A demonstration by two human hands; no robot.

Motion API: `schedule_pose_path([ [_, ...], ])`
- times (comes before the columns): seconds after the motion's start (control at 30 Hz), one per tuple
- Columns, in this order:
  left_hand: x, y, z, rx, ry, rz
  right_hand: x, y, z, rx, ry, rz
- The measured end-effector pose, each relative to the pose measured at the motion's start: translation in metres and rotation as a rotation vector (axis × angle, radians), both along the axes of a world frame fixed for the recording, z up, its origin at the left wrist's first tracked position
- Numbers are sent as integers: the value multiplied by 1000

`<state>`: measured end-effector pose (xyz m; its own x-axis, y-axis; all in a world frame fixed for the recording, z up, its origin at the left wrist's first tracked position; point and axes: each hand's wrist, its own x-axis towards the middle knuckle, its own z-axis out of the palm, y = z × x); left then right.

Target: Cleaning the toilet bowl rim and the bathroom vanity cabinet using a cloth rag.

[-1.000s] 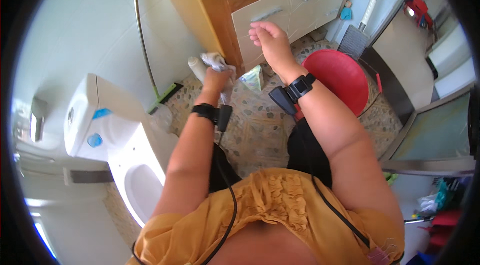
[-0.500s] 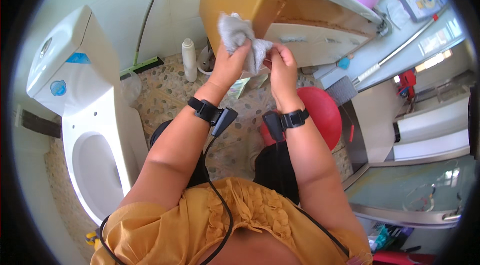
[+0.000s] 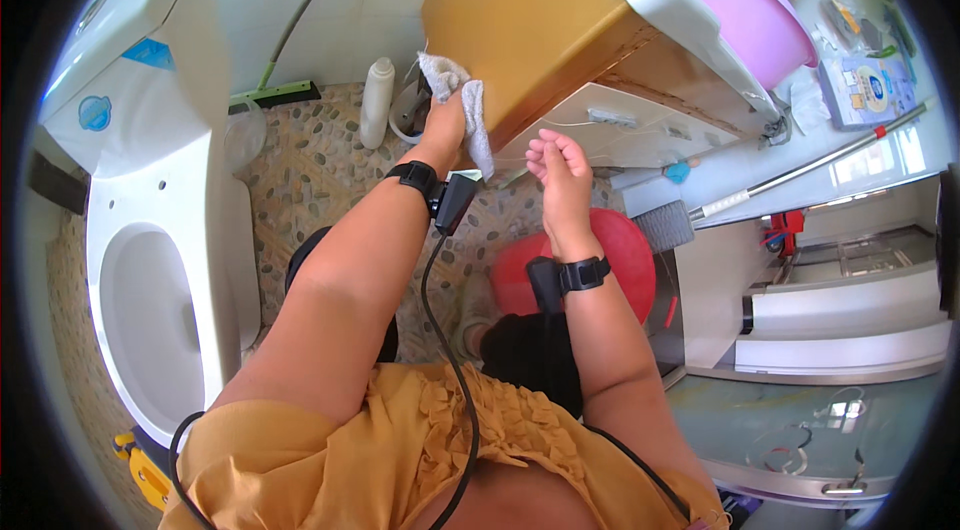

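My left hand [image 3: 446, 131] is closed on a light grey cloth [image 3: 476, 130], at the lower side edge of a yellow-brown cabinet [image 3: 520, 20]. The cloth lies bunched over the fingers, and one end hangs down beside the hand. My right hand [image 3: 562, 175] is held up in front of the cabinet's white drawer front [image 3: 590, 125], with nothing in it. Its fingers are loosely curved and slightly apart. Behind my left hand a white bottle [image 3: 377, 105] stands upright on the pebble-patterned floor [image 3: 310, 170].
A white toilet [image 3: 150, 300] stands at the left. A green-headed broom [image 3: 275, 93] leans on the wall. Under my right forearm is a red basin [image 3: 620, 265]; a pink-purple basin [image 3: 750, 15] rests on the cabinet's white top. A long-handled brush [image 3: 665, 227] lies at the right.
The cloth, earlier between both hands, is now in my left hand alone, lower against the cabinet's side. My right hand has let go and moved down. The view has shifted toward the cabinet.
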<state>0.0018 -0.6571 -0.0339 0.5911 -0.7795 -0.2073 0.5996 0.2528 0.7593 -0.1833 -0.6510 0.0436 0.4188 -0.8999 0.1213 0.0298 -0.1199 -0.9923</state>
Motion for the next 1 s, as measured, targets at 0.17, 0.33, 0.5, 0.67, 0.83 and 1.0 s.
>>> schedule_pose_path([
  [0.17,26,2,-65,368,185,-131,20,4,-3,5,-15,36],
  [0.33,-20,20,-40,271,71,-233,6,-2,-1,-52,27,6],
  [0.5,-60,48,-12,96,-128,-29,7,1,6,-77,-21,-11],
  [0.67,-63,56,18,174,-378,82,3,5,12,-78,-56,-36],
  [0.83,-66,76,79,-31,-928,264,-6,6,20,-62,-107,-75],
  [1.0,-49,74,112,-283,-1291,434,-10,5,24,-36,-150,-93],
])
